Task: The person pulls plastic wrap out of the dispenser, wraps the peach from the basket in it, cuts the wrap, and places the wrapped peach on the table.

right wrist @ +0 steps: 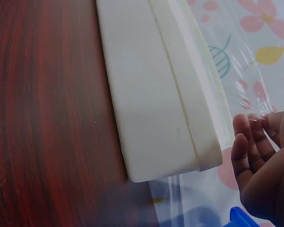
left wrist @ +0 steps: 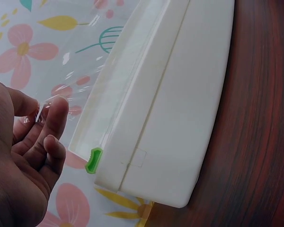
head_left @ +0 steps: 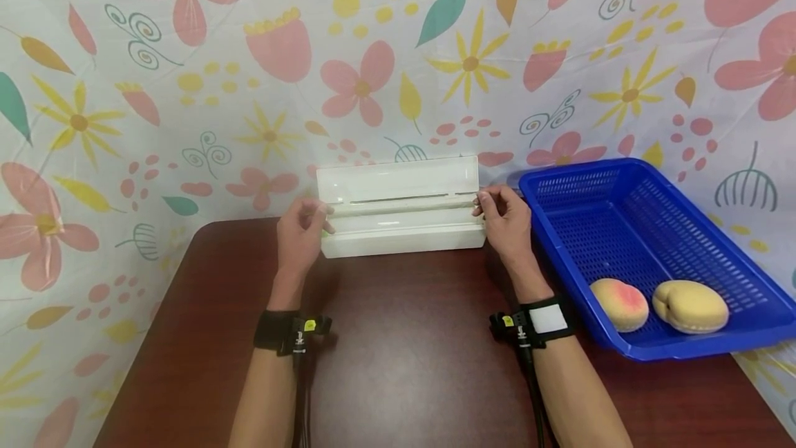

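A long white cling film dispenser [head_left: 403, 240] lies near the back of the table, its lid [head_left: 398, 180] raised toward the curtain. Clear cling film [left wrist: 75, 66] stretches up from it, wrinkled and shiny. In the left wrist view, my left hand [left wrist: 31, 137] pinches one corner of the film between thumb and fingers. At the other end, my right hand [right wrist: 270, 156] pinches the opposite corner, with the film edge [right wrist: 255, 80] drawn taut. A small green slider [left wrist: 93, 161] sits at the dispenser's left end.
On the right, a blue plastic basket [head_left: 587, 282] holds a peach [head_left: 620, 304] and a yellow fruit-shaped item [head_left: 692, 306]. The dark wooden table [head_left: 404, 351] extends in front of the dispenser. A flower-patterned curtain [head_left: 373, 19] hangs right behind it.
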A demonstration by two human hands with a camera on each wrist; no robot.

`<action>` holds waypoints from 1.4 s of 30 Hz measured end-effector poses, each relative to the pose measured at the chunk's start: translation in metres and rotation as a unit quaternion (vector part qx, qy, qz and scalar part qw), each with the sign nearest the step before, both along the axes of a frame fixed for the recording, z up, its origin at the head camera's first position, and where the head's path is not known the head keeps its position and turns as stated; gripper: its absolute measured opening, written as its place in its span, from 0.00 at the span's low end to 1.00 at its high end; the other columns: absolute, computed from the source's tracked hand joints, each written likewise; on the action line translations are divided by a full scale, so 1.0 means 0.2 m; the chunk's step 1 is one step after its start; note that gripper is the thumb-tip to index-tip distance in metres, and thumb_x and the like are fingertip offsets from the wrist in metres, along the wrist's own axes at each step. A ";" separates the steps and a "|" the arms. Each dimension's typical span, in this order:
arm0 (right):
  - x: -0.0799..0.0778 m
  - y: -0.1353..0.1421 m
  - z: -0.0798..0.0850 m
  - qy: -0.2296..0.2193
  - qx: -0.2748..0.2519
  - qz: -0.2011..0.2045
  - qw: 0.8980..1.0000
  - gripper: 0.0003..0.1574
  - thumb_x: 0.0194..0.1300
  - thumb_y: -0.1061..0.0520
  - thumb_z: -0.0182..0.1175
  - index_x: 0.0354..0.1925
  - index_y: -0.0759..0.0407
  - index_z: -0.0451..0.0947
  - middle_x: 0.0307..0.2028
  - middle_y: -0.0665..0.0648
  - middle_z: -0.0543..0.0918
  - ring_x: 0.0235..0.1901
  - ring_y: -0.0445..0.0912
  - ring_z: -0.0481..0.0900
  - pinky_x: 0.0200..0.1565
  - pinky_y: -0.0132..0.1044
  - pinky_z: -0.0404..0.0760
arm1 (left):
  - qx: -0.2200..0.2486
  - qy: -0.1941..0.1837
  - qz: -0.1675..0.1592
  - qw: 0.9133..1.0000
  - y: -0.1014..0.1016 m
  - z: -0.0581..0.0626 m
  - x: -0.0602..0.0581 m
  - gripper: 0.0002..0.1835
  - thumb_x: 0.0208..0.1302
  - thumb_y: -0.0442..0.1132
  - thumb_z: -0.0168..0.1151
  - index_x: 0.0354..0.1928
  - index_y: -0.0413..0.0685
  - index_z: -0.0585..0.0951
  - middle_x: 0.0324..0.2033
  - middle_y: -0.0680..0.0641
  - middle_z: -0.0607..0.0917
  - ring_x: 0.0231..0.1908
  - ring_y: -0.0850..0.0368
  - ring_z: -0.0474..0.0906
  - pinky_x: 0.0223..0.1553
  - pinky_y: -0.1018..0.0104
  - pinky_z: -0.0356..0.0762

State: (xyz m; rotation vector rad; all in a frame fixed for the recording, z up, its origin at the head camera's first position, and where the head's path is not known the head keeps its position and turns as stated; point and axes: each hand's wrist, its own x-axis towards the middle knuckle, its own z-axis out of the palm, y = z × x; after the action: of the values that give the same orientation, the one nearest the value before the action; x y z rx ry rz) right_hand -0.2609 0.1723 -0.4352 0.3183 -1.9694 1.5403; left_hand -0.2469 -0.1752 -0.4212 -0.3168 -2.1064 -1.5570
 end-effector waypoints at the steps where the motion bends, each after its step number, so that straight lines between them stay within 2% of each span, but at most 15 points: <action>1: 0.00 0.00 0.00 -0.001 -0.002 0.000 1.000 0.09 0.68 0.67 0.56 0.39 0.76 0.77 0.30 0.73 0.80 0.25 0.63 0.79 0.23 0.25 0.72 | 0.000 -0.002 0.001 1.000 0.00 0.00 -0.01 0.07 0.69 0.33 0.56 0.40 0.33 0.78 0.35 0.37 0.84 0.24 0.43 0.78 0.19 0.68 0.68; 5: 0.00 0.00 0.00 -0.005 -0.008 0.003 1.000 0.09 0.68 0.68 0.56 0.40 0.77 0.77 0.30 0.73 0.80 0.25 0.64 0.79 0.22 0.25 0.72 | -0.002 -0.009 0.006 1.000 0.00 0.01 0.00 0.07 0.69 0.33 0.57 0.39 0.33 0.79 0.35 0.37 0.84 0.24 0.45 0.79 0.23 0.69 0.70; 12: 0.00 0.00 0.01 -0.004 -0.011 0.004 1.000 0.09 0.68 0.68 0.56 0.40 0.77 0.77 0.31 0.72 0.81 0.23 0.64 0.79 0.20 0.26 0.72 | -0.001 -0.005 0.006 1.000 0.01 0.03 0.01 0.08 0.69 0.32 0.57 0.40 0.30 0.78 0.35 0.32 0.82 0.25 0.41 0.79 0.23 0.69 0.70; 19: 0.01 0.00 0.01 -0.006 -0.017 0.008 1.000 0.09 0.68 0.67 0.56 0.40 0.78 0.77 0.31 0.74 0.80 0.24 0.65 0.79 0.21 0.25 0.71 | -0.004 0.001 0.009 1.000 0.01 0.04 0.02 0.07 0.68 0.31 0.57 0.39 0.31 0.79 0.31 0.41 0.83 0.25 0.41 0.79 0.25 0.69 0.71; 22: 0.01 0.00 0.01 -0.006 -0.013 0.009 1.000 0.10 0.68 0.67 0.56 0.41 0.78 0.76 0.31 0.74 0.80 0.24 0.65 0.78 0.21 0.25 0.71 | -0.008 0.002 0.014 1.000 0.01 0.05 0.02 0.07 0.68 0.32 0.58 0.38 0.31 0.79 0.31 0.42 0.83 0.25 0.43 0.79 0.25 0.68 0.71; 30: 0.02 0.00 0.03 0.002 -0.013 0.018 1.000 0.09 0.68 0.68 0.56 0.40 0.78 0.76 0.31 0.74 0.80 0.24 0.64 0.79 0.22 0.26 0.71 | 0.000 -0.009 0.016 1.000 0.00 0.05 0.03 0.07 0.67 0.31 0.57 0.38 0.31 0.79 0.33 0.34 0.83 0.25 0.43 0.79 0.25 0.68 0.71; 39: 0.01 0.00 0.02 0.008 -0.009 0.016 1.000 0.08 0.68 0.68 0.56 0.40 0.76 0.77 0.31 0.72 0.80 0.23 0.63 0.78 0.21 0.25 0.71 | -0.001 0.006 0.020 1.000 0.00 0.06 0.04 0.06 0.67 0.31 0.59 0.38 0.33 0.80 0.28 0.43 0.82 0.24 0.45 0.79 0.22 0.69 0.69; 42: -0.02 0.02 -0.01 0.014 -0.009 0.014 1.000 0.08 0.68 0.67 0.56 0.40 0.74 0.77 0.31 0.70 0.81 0.22 0.60 0.79 0.20 0.26 0.71 | 0.000 0.009 0.017 1.000 0.00 0.06 0.04 0.05 0.67 0.31 0.59 0.38 0.33 0.80 0.28 0.43 0.81 0.24 0.44 0.79 0.22 0.68 0.69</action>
State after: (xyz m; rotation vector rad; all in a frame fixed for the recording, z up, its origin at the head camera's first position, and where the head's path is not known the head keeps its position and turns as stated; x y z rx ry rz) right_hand -0.2645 0.1756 -0.4381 0.3595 -1.9360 1.5637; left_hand -0.2384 -0.1747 -0.4093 -0.2919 -2.0872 -1.5300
